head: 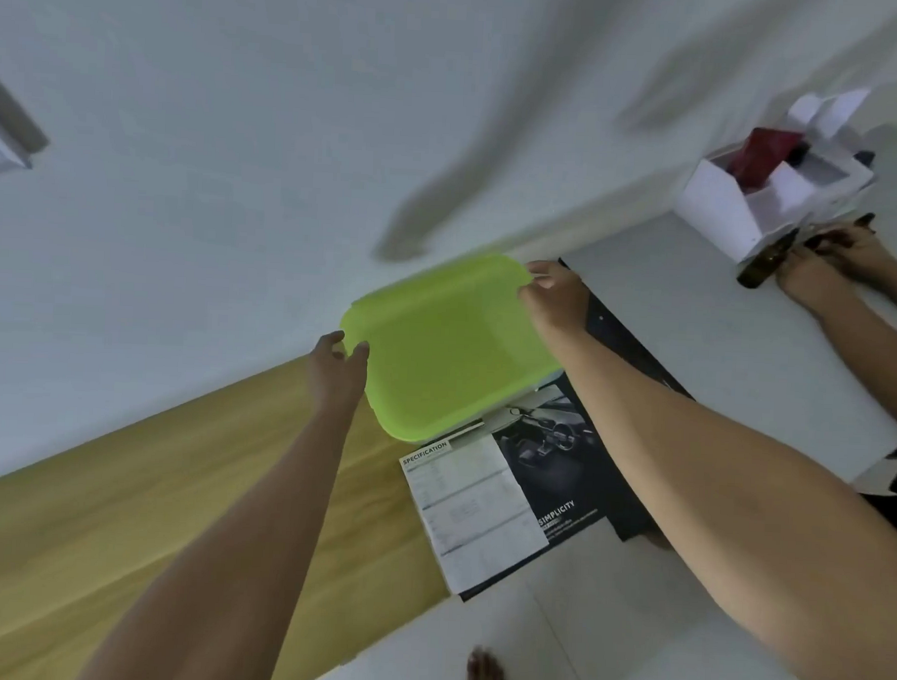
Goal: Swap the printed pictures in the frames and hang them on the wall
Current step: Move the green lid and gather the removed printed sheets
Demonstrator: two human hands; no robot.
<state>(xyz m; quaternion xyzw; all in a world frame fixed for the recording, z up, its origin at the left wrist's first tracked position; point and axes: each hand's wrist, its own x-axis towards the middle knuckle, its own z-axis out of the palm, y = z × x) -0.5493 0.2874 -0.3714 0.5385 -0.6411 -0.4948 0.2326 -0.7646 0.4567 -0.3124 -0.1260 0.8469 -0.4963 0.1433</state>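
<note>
I hold a lime-green picture frame [451,350] with both hands, lifted off the floor near the white wall. My left hand [334,371] grips its left edge, thumb on the front. My right hand [553,298] pinches its upper right corner. Below the frame a printed car brochure [496,496] lies on the floor, one page headed "SPECIFICATION" and one dark page with a car interior and the word "SIMPLICITY". A black flat board [626,347] lies under my right forearm.
Another person's hands [825,258] hold a dark bottle [766,261] at the far right, next to an open white box [724,208] with a red item. Yellow wood flooring [119,531] lies left, pale tiles right. A foot [483,675] shows at the bottom.
</note>
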